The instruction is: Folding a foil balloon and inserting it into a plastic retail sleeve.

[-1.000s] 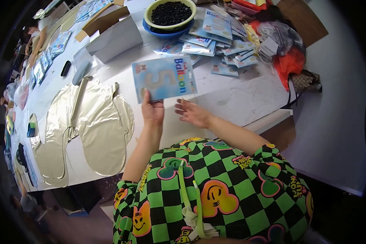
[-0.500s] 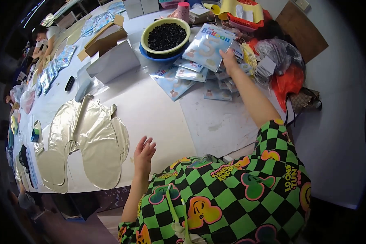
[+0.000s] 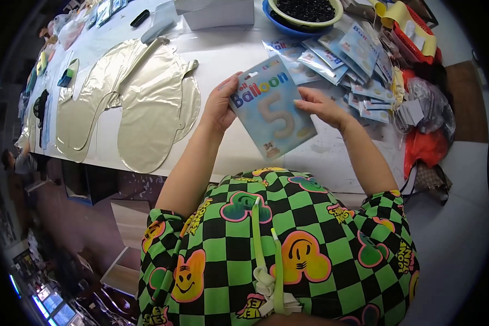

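Observation:
A flat blue balloon packet (image 3: 274,108) with a large pale number shape on its front is held up before me, tilted, above the table edge. My left hand (image 3: 221,102) grips its upper left edge, and my right hand (image 3: 321,106) pinches its right edge with the thumb on the front. To the left, flat pale-gold foil balloons (image 3: 146,108) lie on the table, apart from both hands. Beyond my right hand is a loose pile of similar blue packets (image 3: 358,51).
A cream bowl of small black pieces (image 3: 331,13) sits in a blue basin (image 3: 288,28) at the back. A white box (image 3: 217,15) stands left of it. At right are a red basket (image 3: 418,46) and plastic bags (image 3: 432,103). A black stapler-like object (image 3: 139,18) lies far left.
My right hand has brought a packet from the pile toward me. My left hand, open before, has risen and taken hold of its left edge. The view has shifted.

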`<state>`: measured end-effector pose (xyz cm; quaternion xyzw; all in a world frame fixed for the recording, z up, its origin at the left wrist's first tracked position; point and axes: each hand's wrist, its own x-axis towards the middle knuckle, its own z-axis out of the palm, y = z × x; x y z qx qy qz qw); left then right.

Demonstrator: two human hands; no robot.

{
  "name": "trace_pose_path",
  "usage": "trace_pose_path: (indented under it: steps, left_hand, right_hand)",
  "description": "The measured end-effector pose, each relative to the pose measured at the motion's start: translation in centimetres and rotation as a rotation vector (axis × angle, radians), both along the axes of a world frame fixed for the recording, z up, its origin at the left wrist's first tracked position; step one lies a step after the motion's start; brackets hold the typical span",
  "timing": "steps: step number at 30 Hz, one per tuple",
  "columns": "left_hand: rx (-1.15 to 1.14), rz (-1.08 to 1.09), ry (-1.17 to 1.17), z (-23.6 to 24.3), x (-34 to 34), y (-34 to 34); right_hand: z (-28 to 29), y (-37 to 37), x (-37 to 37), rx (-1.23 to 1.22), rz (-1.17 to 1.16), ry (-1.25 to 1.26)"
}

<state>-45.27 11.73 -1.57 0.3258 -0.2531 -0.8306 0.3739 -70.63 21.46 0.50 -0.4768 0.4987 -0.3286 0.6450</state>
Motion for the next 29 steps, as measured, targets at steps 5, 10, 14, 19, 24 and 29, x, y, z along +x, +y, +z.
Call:
trace_pose_path:
  steps: [5,10,14,19,24,29]
  left_hand:
    - [0.076,0.126,0.077,-0.8,-0.5,0.4]
    - [-0.111,0.077,-0.187,0.2,-0.5,0.6]
    - [-0.162,0.079,-0.207,2.2,0.1,0.7]
    - [-0.086,0.032,-0.296,1.2,2.5,1.9]
    - [-0.009,0.039,-0.385,-1.1,6.1,4.1]
    - [0.038,0.054,-0.462,-2.8,10.7,7.0]
  right_hand:
    - [-1.1,2.1,0.3,0.234,-0.135,0.152]
    - [-0.9,2.7,-1.4,0.173,-0.247,0.142]
    - [0.0,2.3,-7.0,-0.076,-0.601,0.009]
    - [-0.5,-2.2,-17.3,-0.127,-1.136,0.047]
    - [-5.0,-6.3,-21.7,0.085,-1.185,0.451]
    - [-5.0,-6.6,-22.9,-0.112,-1.165,1.154]
